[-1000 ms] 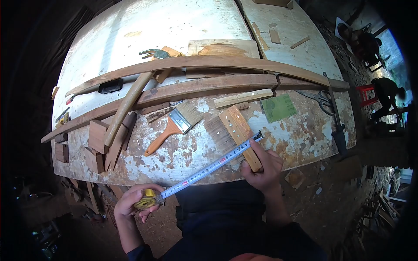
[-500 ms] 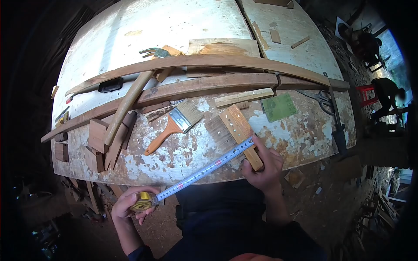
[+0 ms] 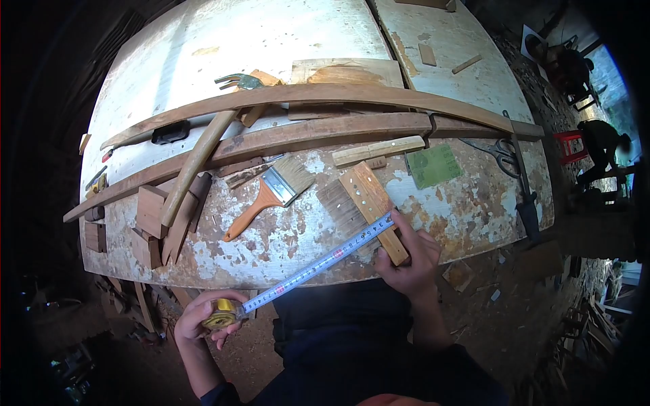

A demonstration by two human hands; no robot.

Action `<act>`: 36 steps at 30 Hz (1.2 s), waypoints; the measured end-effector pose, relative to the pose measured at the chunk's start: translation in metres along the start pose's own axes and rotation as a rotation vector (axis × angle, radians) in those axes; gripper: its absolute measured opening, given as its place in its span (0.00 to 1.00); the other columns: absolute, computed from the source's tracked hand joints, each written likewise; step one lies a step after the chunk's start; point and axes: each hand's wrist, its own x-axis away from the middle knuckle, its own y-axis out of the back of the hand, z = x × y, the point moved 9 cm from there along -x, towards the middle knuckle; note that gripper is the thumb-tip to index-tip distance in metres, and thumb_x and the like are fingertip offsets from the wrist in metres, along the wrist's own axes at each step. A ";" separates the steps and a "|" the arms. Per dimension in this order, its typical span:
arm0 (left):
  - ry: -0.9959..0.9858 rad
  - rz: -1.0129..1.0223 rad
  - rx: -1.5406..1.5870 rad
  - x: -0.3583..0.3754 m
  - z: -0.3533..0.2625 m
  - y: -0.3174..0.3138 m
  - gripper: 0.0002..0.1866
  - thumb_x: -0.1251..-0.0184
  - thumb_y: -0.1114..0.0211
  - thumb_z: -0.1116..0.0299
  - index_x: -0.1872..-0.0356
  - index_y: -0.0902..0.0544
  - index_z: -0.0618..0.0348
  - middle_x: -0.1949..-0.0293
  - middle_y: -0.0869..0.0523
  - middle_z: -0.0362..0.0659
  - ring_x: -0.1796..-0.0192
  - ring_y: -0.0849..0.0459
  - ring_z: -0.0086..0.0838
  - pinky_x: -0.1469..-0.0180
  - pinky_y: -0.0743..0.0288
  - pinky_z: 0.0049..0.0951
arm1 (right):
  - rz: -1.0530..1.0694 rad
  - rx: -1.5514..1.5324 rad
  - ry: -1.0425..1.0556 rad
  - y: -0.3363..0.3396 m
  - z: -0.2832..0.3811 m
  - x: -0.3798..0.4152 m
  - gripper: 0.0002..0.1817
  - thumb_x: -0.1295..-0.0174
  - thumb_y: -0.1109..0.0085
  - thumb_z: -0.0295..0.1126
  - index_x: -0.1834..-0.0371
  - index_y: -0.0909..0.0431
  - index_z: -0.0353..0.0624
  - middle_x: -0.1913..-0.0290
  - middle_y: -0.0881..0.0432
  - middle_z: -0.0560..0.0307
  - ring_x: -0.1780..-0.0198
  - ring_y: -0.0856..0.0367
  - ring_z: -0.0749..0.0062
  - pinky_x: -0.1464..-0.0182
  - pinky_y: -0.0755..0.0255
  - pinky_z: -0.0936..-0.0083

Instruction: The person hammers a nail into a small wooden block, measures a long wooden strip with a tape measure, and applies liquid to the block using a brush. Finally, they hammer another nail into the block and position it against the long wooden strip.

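My left hand [image 3: 206, 317] is wrapped round the yellow case of a tape measure [image 3: 222, 314], just off the table's front edge. Its blade [image 3: 315, 265] runs out up and to the right, to my right hand [image 3: 412, 256], which pinches the blade's end between thumb and fingers. Under that end lies a wooden-backed brush [image 3: 366, 193] with dark bristles, its lower part beside my right thumb. A paint brush [image 3: 261, 208] with an orange handle rests left of it on the worn table [image 3: 223, 260].
Long wooden strips [image 3: 325, 128] cross the table, with a hammer [image 3: 196, 169] over them. Wood blocks [image 3: 150, 211] stand at left. A green square [image 3: 434, 166], scissors [image 3: 502, 158] and a saw [image 3: 527, 206] lie at right. A person [image 3: 599, 145] is at far right.
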 end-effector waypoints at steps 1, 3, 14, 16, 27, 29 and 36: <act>0.002 -0.006 -0.005 0.000 0.000 0.000 0.45 0.24 0.37 0.41 0.33 0.28 0.86 0.68 0.14 0.58 0.85 0.25 0.21 0.83 0.22 0.23 | 0.002 -0.004 -0.005 0.000 -0.001 0.000 0.35 0.51 0.29 0.27 0.34 0.18 0.30 0.68 0.09 0.55 0.76 0.14 0.69 0.68 0.27 0.73; 0.008 -0.018 -0.016 0.000 0.000 0.000 0.46 0.24 0.37 0.40 0.33 0.28 0.86 0.68 0.15 0.58 0.85 0.25 0.21 0.83 0.22 0.24 | -0.002 -0.001 -0.001 0.001 0.001 -0.001 0.35 0.51 0.29 0.27 0.34 0.18 0.30 0.67 0.09 0.55 0.76 0.14 0.69 0.69 0.27 0.73; 0.013 -0.091 -0.047 0.042 0.014 0.040 0.49 0.31 0.32 0.39 0.34 0.27 0.87 0.69 0.14 0.59 0.86 0.24 0.22 0.83 0.23 0.24 | -0.019 -0.003 0.009 0.001 0.001 0.000 0.35 0.51 0.29 0.27 0.34 0.18 0.31 0.67 0.08 0.55 0.75 0.13 0.71 0.69 0.28 0.74; 0.010 -0.106 -0.043 0.051 0.016 0.048 0.50 0.33 0.31 0.39 0.35 0.26 0.88 0.69 0.14 0.59 0.85 0.24 0.23 0.83 0.23 0.24 | -0.015 -0.006 0.004 0.001 0.001 -0.001 0.35 0.51 0.29 0.26 0.33 0.18 0.31 0.67 0.09 0.55 0.75 0.13 0.71 0.69 0.28 0.74; 0.059 -0.138 -0.020 0.079 0.032 0.081 0.49 0.39 0.29 0.41 0.37 0.25 0.88 0.70 0.13 0.59 0.84 0.21 0.24 0.83 0.23 0.24 | -0.036 -0.003 0.018 0.001 0.002 -0.001 0.35 0.52 0.30 0.26 0.34 0.17 0.31 0.67 0.08 0.55 0.75 0.14 0.71 0.69 0.28 0.74; 0.084 -0.137 -0.030 0.083 0.035 0.085 0.49 0.40 0.28 0.42 0.37 0.24 0.87 0.70 0.13 0.59 0.84 0.21 0.25 0.82 0.22 0.24 | -0.039 -0.005 0.019 0.001 0.003 -0.002 0.35 0.52 0.30 0.26 0.34 0.17 0.31 0.67 0.08 0.55 0.75 0.14 0.71 0.69 0.28 0.74; 0.085 -0.179 -0.063 0.082 0.038 0.094 0.49 0.45 0.26 0.43 0.38 0.22 0.87 0.70 0.12 0.58 0.84 0.20 0.26 0.82 0.22 0.25 | -0.036 -0.001 0.010 0.002 0.002 -0.002 0.35 0.53 0.30 0.25 0.34 0.17 0.32 0.68 0.09 0.56 0.76 0.15 0.71 0.70 0.29 0.74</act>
